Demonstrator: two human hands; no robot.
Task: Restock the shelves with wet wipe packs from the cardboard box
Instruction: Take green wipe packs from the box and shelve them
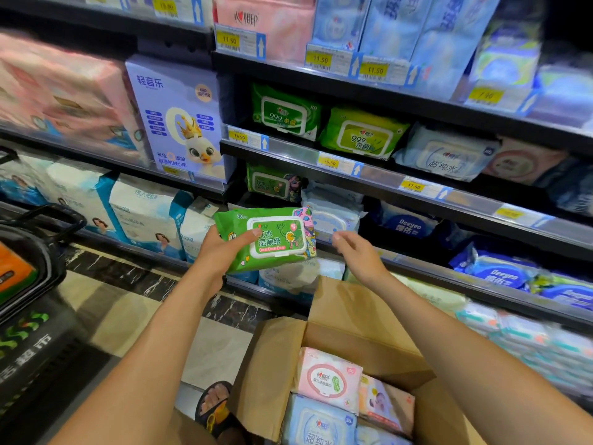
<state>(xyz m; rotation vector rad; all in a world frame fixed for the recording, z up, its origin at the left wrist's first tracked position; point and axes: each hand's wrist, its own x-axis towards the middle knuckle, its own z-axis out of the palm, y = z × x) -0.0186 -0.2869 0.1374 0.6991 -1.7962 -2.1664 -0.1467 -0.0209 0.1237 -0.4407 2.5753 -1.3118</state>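
Between left fingers [248, 235], wipe pack [276, 239]

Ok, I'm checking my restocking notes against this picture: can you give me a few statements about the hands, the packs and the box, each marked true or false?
1. The left hand holds a green wipe pack. True.
2. The right hand grips a pink pack. False: it is open and holds nothing, beside the green wipe pack.
3. The cardboard box is empty. False: packs lie in it, a pink pack uppermost.
4. A second green pack of like design lies behind the held one. True.
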